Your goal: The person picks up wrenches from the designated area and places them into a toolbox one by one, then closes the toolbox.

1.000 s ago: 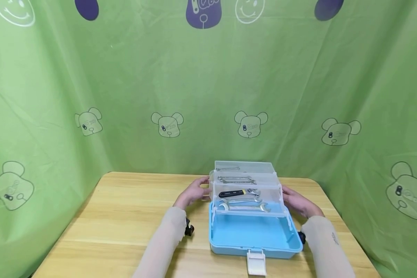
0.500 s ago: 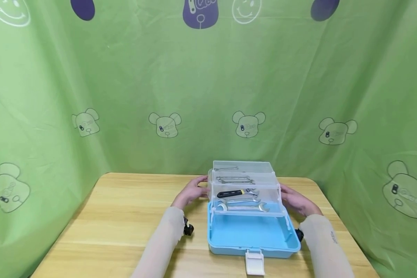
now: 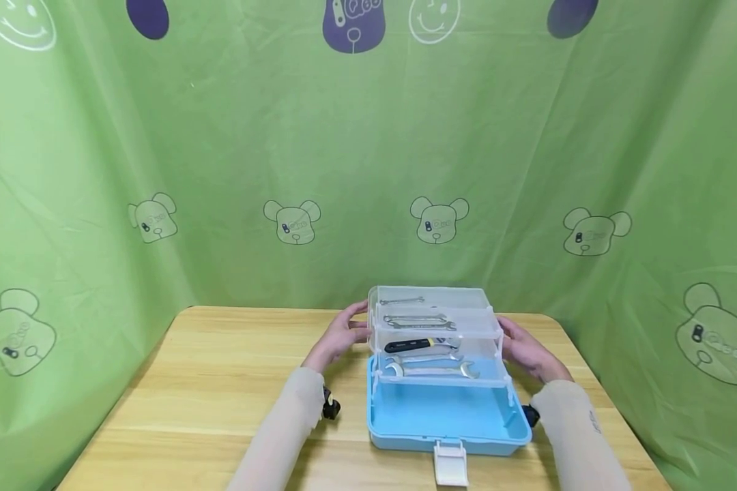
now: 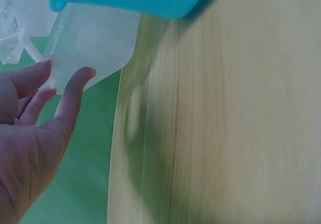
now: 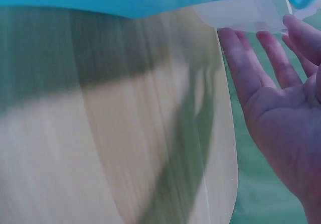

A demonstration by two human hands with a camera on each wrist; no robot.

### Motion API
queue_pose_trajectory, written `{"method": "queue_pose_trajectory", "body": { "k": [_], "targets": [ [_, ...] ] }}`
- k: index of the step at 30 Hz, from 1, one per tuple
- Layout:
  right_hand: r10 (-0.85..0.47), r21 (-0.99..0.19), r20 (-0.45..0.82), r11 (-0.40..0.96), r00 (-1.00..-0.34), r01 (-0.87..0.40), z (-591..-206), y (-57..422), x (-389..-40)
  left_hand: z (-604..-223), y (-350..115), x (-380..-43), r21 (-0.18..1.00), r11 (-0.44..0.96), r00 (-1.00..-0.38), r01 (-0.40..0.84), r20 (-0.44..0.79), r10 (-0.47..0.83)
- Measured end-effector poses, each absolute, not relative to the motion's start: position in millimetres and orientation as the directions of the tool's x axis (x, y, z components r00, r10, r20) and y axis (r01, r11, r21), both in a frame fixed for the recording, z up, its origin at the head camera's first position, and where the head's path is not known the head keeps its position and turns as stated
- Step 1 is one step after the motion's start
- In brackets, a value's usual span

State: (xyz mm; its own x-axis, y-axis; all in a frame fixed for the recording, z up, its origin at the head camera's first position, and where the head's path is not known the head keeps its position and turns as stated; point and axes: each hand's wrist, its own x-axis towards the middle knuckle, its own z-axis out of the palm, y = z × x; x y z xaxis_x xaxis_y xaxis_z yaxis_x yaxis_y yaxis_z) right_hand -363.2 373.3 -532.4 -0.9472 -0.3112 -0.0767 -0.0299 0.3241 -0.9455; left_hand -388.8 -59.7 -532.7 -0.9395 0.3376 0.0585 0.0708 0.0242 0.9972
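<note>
A blue toolbox stands unfolded on the table, with a translucent lid at its back. Its tiered clear trays hold a black-handled adjustable wrench, a large open-end wrench and several smaller wrenches. At the left side of the lid my left hand holds the edge between thumb and fingers. On the other side, my right hand holds the lid's right edge with long, lightly bent fingers. The right wrist view shows those fingertips right at the lid's rim.
The toolbox's bottom compartment is exposed in front of the trays. A white latch hangs off the front. Wooden tabletop extends to the left, and a green printed curtain encloses the back and sides.
Both hands have shifted slightly upward, and the lid has risen with them behind the trays. The trays have tilted or moved slightly, with the wrenches still in them.
</note>
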Motion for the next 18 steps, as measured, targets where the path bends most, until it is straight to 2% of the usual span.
{"method": "queue_pose_trajectory", "body": {
  "k": [12, 18],
  "targets": [
    [-0.280, -0.974, 0.023, 0.210, -0.960, -0.085, -527.1, 377.9, -359.6, -526.7, -58.4, -385.6, 0.974, 0.015, -0.921, 0.225, 0.207, 0.331],
    [-0.282, -0.975, 0.104, 0.161, -0.954, -0.154, -524.0, 378.1, -356.6, -522.7, -57.9, -382.9, 0.960, 0.046, -0.916, 0.277, 0.249, 0.314]
  ]
}}
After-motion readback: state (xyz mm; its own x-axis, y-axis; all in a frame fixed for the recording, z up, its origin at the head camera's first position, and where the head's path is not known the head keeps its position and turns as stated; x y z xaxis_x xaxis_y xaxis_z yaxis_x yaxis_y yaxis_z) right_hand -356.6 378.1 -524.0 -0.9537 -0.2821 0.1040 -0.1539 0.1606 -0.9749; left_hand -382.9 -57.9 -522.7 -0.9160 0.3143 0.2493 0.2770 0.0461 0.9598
